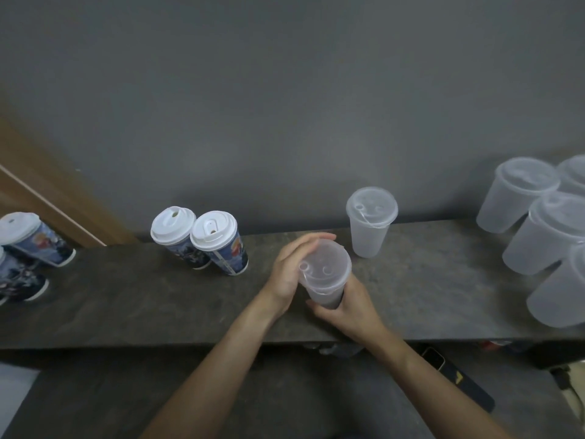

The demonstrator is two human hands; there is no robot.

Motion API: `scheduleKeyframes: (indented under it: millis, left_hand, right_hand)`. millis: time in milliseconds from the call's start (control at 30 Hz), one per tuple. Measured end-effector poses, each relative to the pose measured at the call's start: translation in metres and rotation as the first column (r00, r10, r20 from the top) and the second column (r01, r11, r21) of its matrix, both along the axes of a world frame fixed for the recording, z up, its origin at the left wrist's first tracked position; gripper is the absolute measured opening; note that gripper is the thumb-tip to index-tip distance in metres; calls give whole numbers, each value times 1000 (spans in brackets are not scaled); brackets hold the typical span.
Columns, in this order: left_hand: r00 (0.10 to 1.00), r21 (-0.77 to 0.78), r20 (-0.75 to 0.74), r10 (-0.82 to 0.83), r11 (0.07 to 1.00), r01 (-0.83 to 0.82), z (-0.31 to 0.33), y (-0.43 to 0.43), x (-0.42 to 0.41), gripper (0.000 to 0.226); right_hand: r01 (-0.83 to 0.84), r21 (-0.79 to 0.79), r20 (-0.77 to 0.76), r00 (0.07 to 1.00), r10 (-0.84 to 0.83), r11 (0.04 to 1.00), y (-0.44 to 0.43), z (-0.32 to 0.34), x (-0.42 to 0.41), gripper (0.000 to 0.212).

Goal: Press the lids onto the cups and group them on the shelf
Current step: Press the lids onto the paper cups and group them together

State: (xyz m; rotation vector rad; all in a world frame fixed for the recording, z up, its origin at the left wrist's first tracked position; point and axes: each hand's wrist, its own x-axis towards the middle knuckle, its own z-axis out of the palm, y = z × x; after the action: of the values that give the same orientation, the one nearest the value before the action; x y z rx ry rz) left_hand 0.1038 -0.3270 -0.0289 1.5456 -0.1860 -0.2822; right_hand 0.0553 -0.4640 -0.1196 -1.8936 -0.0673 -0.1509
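Observation:
A clear plastic cup [326, 294] with a clear lid [327, 267] on top stands over the middle of the dark shelf [126, 299]. My right hand [345, 307] grips the cup's lower body from the near right. My left hand [292, 269] lies against the lid's left and far rim with straight fingers. Another lidded clear cup [370, 221] stands just behind to the right. Several lidded clear cups [544, 229] are grouped at the far right.
Two printed paper cups with white lids [199, 240] stand side by side at the shelf's back left. More printed cups [31, 239] sit at the far left edge. A grey wall rises behind. A lower dark surface with a phone-like object [456, 375] lies below.

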Motion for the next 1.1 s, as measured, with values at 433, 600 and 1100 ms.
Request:
scheduleKeyframes:
  millis: [433,600,1100]
  left_hand:
    - [979,109,83,188,974,-196,0,-9,-12,36]
    - [985,120,50,164,978,-169,0,0,-2,31]
    - [997,160,5,-80,984,78,13,-2,18,38]
  right_hand:
    - [63,31,-15,998,-62,998,1,0,-2,89]
    - [-18,2,-24,1000,18,1000,-7,0,1,74]
    - [-4,-63,2,1000,4,998,-4,-5,3,77]
